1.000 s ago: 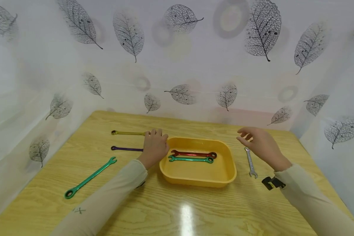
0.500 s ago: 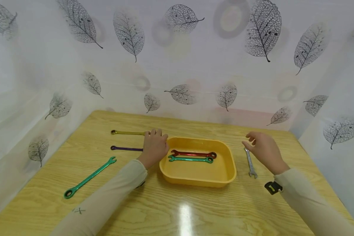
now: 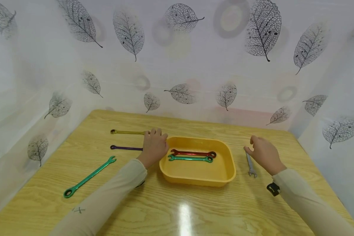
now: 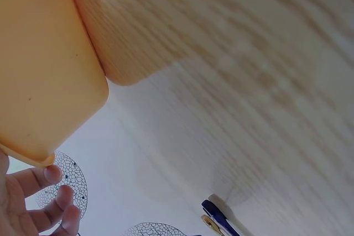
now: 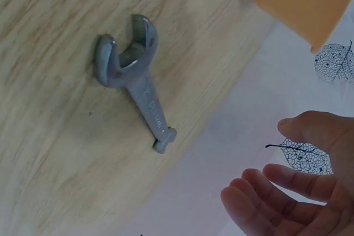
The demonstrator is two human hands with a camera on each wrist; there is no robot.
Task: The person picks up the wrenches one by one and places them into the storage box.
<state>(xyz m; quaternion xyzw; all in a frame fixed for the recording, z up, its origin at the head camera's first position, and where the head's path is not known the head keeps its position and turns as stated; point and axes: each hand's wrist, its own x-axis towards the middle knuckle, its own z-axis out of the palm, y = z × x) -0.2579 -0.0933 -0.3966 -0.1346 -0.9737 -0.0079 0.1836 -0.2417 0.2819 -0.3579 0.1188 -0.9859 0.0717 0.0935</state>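
Observation:
My left hand [image 3: 155, 146] grips the left rim of a yellow plastic tub [image 3: 227, 164]; in the left wrist view its fingertips [image 4: 53, 174] are at the rim's corner. Inside the tub, a red wrench [image 3: 193, 153] and a green wrench [image 3: 191, 158] lie side by side. At the right, my right hand [image 3: 264, 154] hovers around the far end of a silver wrench [image 3: 250, 167], covering part of it in the head view. The right wrist view shows that wrench [image 5: 146, 98] lying on the table, its open-ended jaw nearest the camera, and my hand [image 5: 310, 175] with thumb and fingers apart, holding nothing.
Left of the tub lie a yellow-gold wrench [image 3: 127, 132], a purple wrench [image 3: 127, 148] and a larger green wrench [image 3: 89, 177]. The wooden table [image 3: 153, 209] ends at a leaf-patterned sheet [image 3: 194, 65] hanging behind and at both sides.
My right hand has moved right and slightly down, over the silver wrench's far end. My left hand keeps its place on the tub; the wrenches have not moved.

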